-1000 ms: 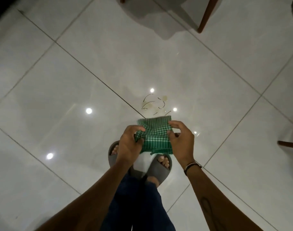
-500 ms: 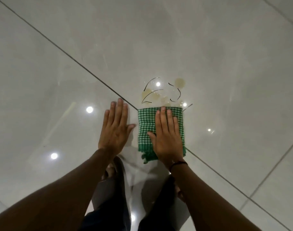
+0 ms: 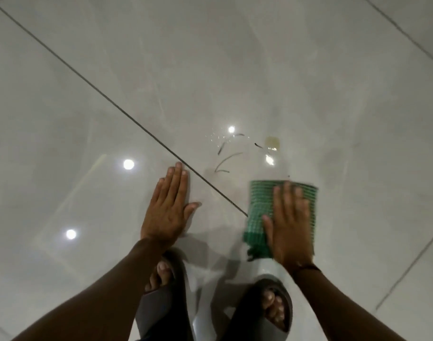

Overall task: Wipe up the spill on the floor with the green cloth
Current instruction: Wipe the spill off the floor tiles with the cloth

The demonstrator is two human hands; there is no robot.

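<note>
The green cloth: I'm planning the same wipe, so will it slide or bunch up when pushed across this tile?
The green cloth lies flat under the open right hand, so it probably slides as one pad. The glossy floor likely gives little drag. Its ragged near edge suggests soft, floppy fabric.

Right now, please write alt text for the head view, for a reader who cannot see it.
A right hand presses a green cloth flat on a glossy tiled floor, just short of a yellowish spill. The left hand rests flat nearby.
</note>
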